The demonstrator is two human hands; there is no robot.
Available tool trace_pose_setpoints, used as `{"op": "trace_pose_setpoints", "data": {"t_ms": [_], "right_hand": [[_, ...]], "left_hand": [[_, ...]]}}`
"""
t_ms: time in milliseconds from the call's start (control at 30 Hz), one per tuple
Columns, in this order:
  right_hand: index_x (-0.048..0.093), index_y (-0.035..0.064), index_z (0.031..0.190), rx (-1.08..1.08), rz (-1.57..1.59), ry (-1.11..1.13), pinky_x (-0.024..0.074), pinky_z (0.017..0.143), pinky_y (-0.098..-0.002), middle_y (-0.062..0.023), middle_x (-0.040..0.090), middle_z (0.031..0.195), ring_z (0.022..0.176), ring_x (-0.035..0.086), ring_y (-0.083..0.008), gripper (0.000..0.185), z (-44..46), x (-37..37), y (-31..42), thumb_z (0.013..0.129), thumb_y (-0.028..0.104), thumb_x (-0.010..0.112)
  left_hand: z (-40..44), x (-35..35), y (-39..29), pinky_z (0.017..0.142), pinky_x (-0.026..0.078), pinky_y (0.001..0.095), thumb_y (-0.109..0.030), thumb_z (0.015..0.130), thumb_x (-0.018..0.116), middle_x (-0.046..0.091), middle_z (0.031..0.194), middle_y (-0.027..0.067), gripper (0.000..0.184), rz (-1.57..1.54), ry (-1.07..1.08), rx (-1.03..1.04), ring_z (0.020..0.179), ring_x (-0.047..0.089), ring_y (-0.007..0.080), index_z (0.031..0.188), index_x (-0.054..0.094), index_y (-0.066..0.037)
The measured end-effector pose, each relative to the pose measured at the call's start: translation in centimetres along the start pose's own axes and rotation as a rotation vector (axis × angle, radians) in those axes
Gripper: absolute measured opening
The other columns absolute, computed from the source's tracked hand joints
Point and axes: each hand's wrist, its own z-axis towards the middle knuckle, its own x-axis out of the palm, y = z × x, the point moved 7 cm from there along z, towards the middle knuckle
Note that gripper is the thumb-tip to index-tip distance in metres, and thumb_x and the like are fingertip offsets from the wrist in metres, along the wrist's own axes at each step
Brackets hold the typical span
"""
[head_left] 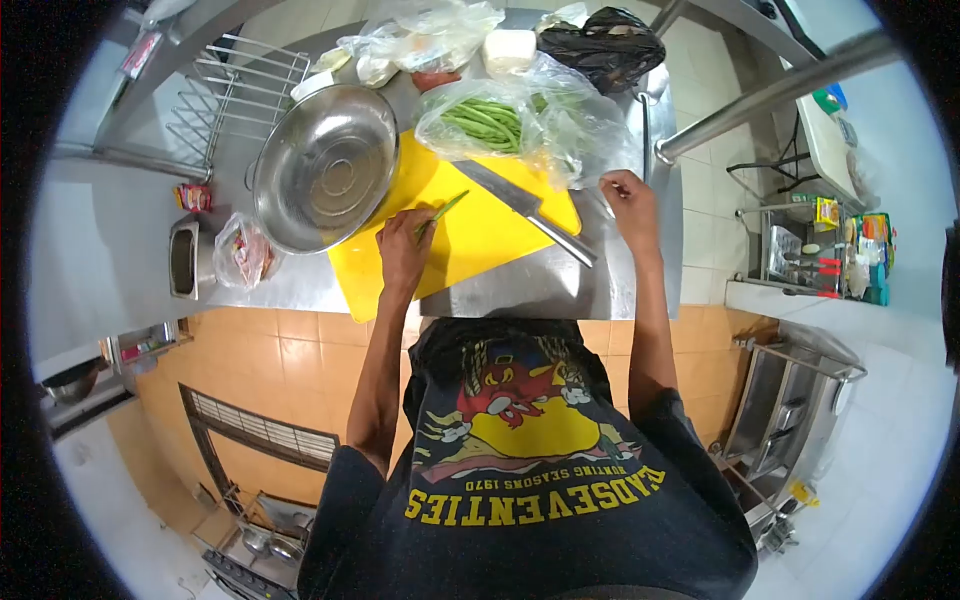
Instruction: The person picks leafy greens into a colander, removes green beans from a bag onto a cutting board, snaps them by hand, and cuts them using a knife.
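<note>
My left hand (404,245) is closed around a green bean (450,206) over the yellow cutting board (385,285); the bean's tip points up and right. A large knife (512,198) lies across the board, its handle reaching past the board's edge. My right hand (632,205) hangs over the counter at the right with curled fingers, right by the edge of a clear plastic bag (590,130). Whether it pinches anything is too small to tell. More green beans (487,124) lie in that clear bag. A wide steel bowl (335,172) stands left of my left hand, partly over the board.
A black plastic bag (605,50), a white block-like item (510,50) and clear bags (425,30) line the counter's far side. At left are a wire rack (235,100) and a small bag of reddish food (245,252). A metal rail (770,95) runs at right.
</note>
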Motion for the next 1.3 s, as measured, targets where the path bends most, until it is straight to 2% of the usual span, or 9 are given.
{"op": "trace_pose_setpoints", "data": {"t_ms": [233, 367, 433, 567, 667, 800, 967, 1067, 1300], "right_hand": [[0.065, 0.0028, 0.088, -0.228, -0.205, -0.006, 0.0481, 0.083, -0.0385, -0.0172, 0.065, 0.093, 0.092, 0.062, -0.0355, 0.009, 4.6, 3.3, 0.9, 0.080, 0.006, 0.065], [0.065, 0.0022, 0.090, -0.273, -0.200, -0.048, 0.0483, 0.081, -0.0385, -0.0167, 0.065, 0.094, 0.091, 0.062, -0.0345, 0.009, 7.0, 2.7, 3.7, 0.082, 0.007, 0.064], [0.065, 0.0023, 0.091, -0.300, -0.139, -0.014, 0.0483, 0.081, -0.0379, -0.0158, 0.065, 0.095, 0.090, 0.062, -0.0338, 0.010, 7.7, 2.8, 4.4, 0.083, 0.008, 0.064], [0.065, 0.0029, 0.092, -0.279, -0.039, 0.076, 0.0482, 0.080, -0.0351, -0.0123, 0.067, 0.096, 0.090, 0.063, -0.0286, 0.010, 8.3, 3.1, 5.5, 0.084, 0.009, 0.064], [0.065, 0.0020, 0.094, -0.264, -0.020, 0.103, 0.0475, 0.082, -0.0319, -0.0097, 0.067, 0.096, 0.091, 0.063, -0.0216, 0.011, 8.7, 2.8, 6.3, 0.086, 0.010, 0.064], [0.065, 0.0011, 0.094, -0.362, -0.113, 0.045, 0.0474, 0.083, -0.0310, -0.0115, 0.067, 0.097, 0.091, 0.064, -0.0230, 0.012, 9.0, 1.1, 8.3, 0.086, 0.009, 0.065], [0.063, 0.0006, 0.088, -0.523, -0.414, -0.193, 0.0460, 0.081, -0.0421, -0.0161, 0.062, 0.092, 0.090, 0.058, -0.0360, 0.010, 10.2, -1.2, 10.0, 0.082, 0.008, 0.064], [0.063, 0.0008, 0.086, -0.512, -0.407, -0.139, 0.0462, 0.081, -0.0428, -0.0169, 0.062, 0.088, 0.090, 0.058, -0.0359, 0.010, 10.6, -0.9, 9.8, 0.081, 0.010, 0.064], [0.068, 0.0031, 0.091, -0.473, -0.595, 0.171, 0.0484, 0.078, -0.0413, -0.0187, 0.067, 0.085, 0.082, 0.062, -0.0359, 0.013, 11.2, 1.8, 6.3, 0.082, 0.010, 0.063]], "left_hand": [[0.1, 0.5, -2.5, 0.090, 0.040, 0.0447, -0.020, 0.084, 0.067, 0.063, 0.110, 0.0111, 0.030, -0.019, -0.012, 0.035, 0.106, 0.056, 0.0313, 0.113, 0.062, -0.014], [0.6, 0.0, -5.0, 0.085, 0.045, 0.0439, -0.019, 0.086, 0.064, 0.066, 0.102, 0.0147, 0.024, -0.247, -0.144, 0.074, 0.096, 0.059, 0.0364, 0.107, 0.065, -0.008], [1.6, 0.6, -8.4, 0.085, 0.046, 0.0381, -0.016, 0.087, 0.066, 0.065, 0.101, 0.0147, 0.024, -0.425, -0.115, 0.061, 0.093, 0.061, 0.0312, 0.106, 0.064, -0.003], [5.4, 4.0, -14.4, 0.083, 0.047, 0.0375, -0.023, 0.080, 0.076, 0.057, 0.109, 0.0211, 0.074, -0.843, -0.078, -0.097, 0.093, 0.058, 0.0285, 0.136, 0.032, 0.000], [8.4, 5.7, -15.5, 0.083, 0.048, 0.0375, -0.022, 0.078, 0.077, 0.055, 0.110, 0.0250, 0.089, -0.641, -0.099, -0.184, 0.098, 0.057, 0.0303, 0.141, 0.019, 0.001], [10.4, 7.3, -12.0, 0.077, 0.052, 0.0356, -0.004, 0.082, 0.065, 0.054, 0.106, 0.0221, 0.065, -0.901, -0.130, -0.144, 0.084, 0.063, 0.0297, 0.135, 0.027, -0.008], [11.0, 2.3, -13.6, 0.071, 0.051, 0.0255, 0.001, 0.087, 0.050, 0.054, 0.098, 0.0086, 0.033, -1.207, -0.009, -0.114, 0.077, 0.060, 0.0132, 0.119, 0.046, -0.007], [11.0, 2.5, -13.3, 0.072, 0.049, 0.0269, -0.002, 0.088, 0.055, 0.053, 0.100, 0.0064, 0.024, -1.027, 0.158, -0.124, 0.077, 0.056, 0.0140, 0.112, 0.051, -0.005], [11.5, 1.3, -14.2, 0.068, 0.046, 0.0301, -0.013, 0.088, 0.065, 0.057, 0.086, 0.0082, 0.017, -0.733, -0.112, 0.087, 0.076, 0.055, 0.0167, 0.097, 0.055, -0.003]]}}
